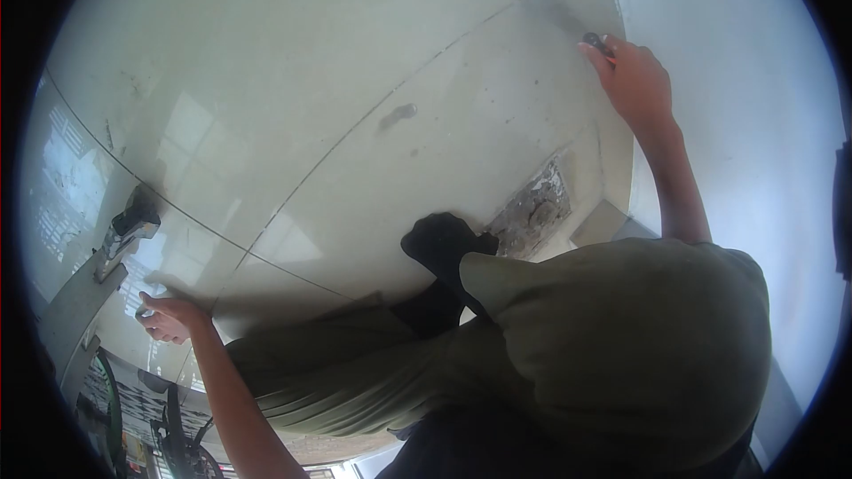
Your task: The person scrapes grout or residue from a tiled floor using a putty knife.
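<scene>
My right hand [637, 84] is closed around a dark-handled tool [596, 43] with a touch of orange on it, low over the floor beside the wall. Its working end cannot be made out. My left hand [177, 318] is out to the lower left with its fingers curled. A small greyish thing shows at its fingertips, too small to name. Pale, glossy floor tiles [355, 53] with dark joint lines lie under both hands. A dark smudge [552, 11] marks the floor near the tool.
A white wall [737, 106] rises along the right. Near my black shoe [444, 244] is a rough, broken floor patch [537, 204]. A metal leg [80, 297] with a dark foot [138, 213] stands at left. Dark curved frames [177, 435] stand at lower left.
</scene>
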A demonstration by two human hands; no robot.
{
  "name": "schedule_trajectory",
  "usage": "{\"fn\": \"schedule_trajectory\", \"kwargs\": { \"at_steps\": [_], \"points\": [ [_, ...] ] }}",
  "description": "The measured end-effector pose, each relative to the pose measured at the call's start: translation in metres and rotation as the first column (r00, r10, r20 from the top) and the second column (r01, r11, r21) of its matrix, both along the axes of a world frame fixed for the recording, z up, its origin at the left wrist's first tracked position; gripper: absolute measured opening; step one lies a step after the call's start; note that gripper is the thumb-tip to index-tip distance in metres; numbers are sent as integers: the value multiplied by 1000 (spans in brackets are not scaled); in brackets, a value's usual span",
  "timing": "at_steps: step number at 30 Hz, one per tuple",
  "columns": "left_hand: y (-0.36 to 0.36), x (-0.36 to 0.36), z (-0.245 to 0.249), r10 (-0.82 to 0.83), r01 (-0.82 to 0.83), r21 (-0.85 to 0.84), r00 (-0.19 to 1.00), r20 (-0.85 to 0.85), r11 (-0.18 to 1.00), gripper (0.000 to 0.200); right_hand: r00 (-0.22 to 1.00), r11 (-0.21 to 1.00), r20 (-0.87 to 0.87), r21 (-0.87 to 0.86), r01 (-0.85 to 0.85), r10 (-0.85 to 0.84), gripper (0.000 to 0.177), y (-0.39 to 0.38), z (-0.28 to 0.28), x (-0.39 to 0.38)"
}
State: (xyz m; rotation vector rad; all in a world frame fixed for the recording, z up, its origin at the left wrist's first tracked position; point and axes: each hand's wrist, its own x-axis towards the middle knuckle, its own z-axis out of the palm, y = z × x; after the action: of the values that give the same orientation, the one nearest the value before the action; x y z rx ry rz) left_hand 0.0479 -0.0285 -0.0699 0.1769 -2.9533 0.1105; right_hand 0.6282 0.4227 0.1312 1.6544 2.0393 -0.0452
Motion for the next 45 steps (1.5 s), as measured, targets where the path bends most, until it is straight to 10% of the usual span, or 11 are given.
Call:
{"fn": "schedule_trajectory", "kwargs": {
  "at_steps": [45],
  "points": [
    [7, 4, 5, 27, -27, 17, 999, 26, 999, 90, 996, 995, 81, 83, -53, 47, 45, -11, -3, -6]
  ]
}}
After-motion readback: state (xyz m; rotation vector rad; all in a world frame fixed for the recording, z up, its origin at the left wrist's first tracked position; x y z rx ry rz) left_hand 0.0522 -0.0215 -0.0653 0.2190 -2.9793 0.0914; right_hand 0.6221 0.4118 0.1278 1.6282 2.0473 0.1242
